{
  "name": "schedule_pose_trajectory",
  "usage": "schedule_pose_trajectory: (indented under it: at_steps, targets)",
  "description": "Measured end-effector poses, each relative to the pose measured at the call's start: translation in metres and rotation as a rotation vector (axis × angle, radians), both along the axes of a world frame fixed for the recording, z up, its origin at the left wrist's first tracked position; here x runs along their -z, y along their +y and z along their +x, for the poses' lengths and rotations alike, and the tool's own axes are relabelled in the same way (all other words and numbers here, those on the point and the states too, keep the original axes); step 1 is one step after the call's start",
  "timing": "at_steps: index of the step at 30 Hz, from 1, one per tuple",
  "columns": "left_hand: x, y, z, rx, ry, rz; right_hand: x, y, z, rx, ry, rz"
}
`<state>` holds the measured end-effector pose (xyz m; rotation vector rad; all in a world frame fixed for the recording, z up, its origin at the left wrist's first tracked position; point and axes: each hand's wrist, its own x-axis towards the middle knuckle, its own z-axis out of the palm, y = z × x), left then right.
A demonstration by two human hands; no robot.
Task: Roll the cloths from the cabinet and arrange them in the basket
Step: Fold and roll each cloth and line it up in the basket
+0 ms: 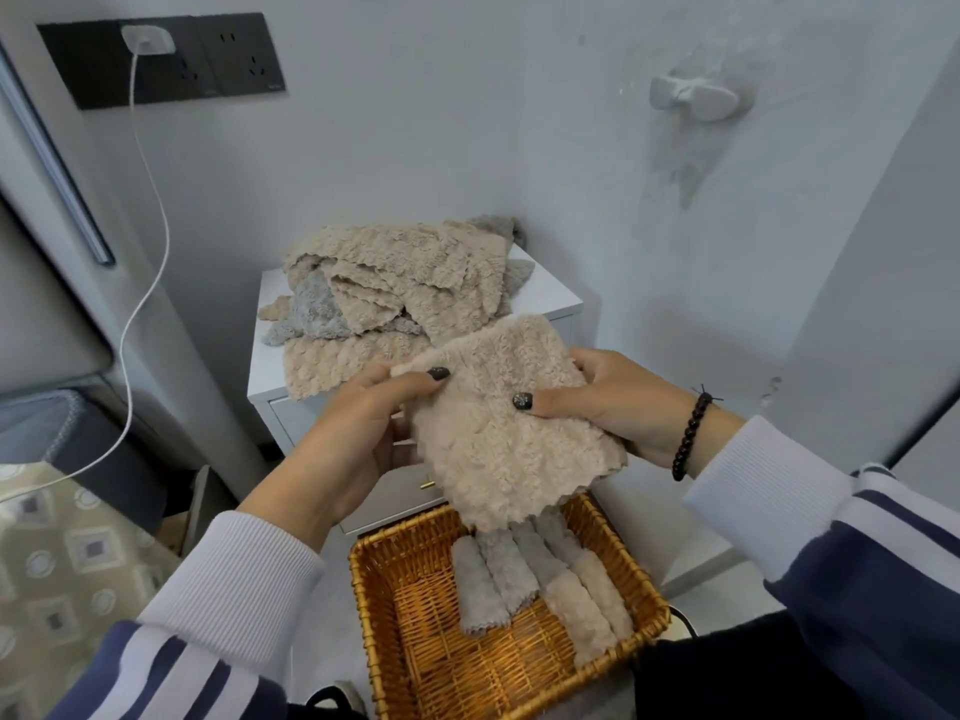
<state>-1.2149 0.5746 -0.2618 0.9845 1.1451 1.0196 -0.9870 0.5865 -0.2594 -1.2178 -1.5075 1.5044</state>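
A beige fluffy cloth [498, 433] hangs folded between my hands above the basket. My left hand [358, 439] pinches its left edge with the thumb on top. My right hand [618, 402] grips its right edge. Below stands a wicker basket [384, 563] with several rolled cloths [540, 579], grey and beige, lined up along its right side. Behind my hands a loose pile of beige and grey cloths [405, 283] lies on the small white cabinet [550, 298].
A white cable [150, 210] hangs from a plug in the black wall socket panel [161, 59] at upper left. A white hook [696, 98] sticks to the wall. A patterned cushion [67, 553] sits at lower left.
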Motion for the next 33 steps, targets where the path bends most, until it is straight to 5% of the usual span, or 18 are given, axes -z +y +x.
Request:
schedule_pose_trajectory:
  at_steps: [6,10,14,22,33]
  targets:
    - [0.005,-0.005,0.009,0.410,0.161,-0.101,-0.007,-0.005,0.027,-0.186,-0.264,-0.017]
    - [0.008,-0.007,0.023,0.622,0.051,-0.184,-0.003,-0.009,0.033,-0.266,-0.373,-0.041]
    - [0.010,-0.007,0.033,0.577,0.087,-0.192,-0.004,-0.009,0.035,-0.224,-0.393,0.008]
    - [0.002,0.002,0.046,0.203,-0.238,-0.024,0.001,-0.001,0.043,0.109,0.427,-0.246]
    - [0.009,0.013,0.050,0.127,-0.211,-0.006,0.009,-0.003,0.043,0.053,0.422,-0.264]
